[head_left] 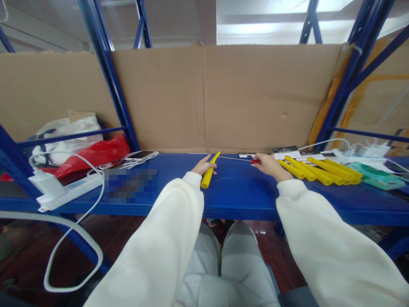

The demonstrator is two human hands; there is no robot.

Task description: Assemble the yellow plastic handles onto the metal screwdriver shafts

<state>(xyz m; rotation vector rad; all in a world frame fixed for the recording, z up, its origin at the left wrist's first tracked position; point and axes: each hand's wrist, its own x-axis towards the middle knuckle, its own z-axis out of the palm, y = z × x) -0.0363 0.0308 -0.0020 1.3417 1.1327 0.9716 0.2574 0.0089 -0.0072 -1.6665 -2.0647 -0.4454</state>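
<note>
My left hand [203, 165] is closed around a yellow tube [207, 175], which leans over the blue tabletop with its upper end narrowed and its open end toward me. My right hand [266, 164] grips the red handle of a screwdriver [234, 159]. Its long thin metal shaft points left, and the tip ends close to the tube's upper end; whether they touch I cannot tell. Just right of my right hand lie several more yellow tubes [319, 174], side by side on the table.
Black-and-white cards [285, 150] lie behind the tubes, with a green packet [377, 175] at far right. On the left are a phone [141, 156], a white power strip [68, 195], a looping white cable [99, 251] and a red bag [92, 157]. A cardboard panel [204, 98] backs the blue table [238, 209].
</note>
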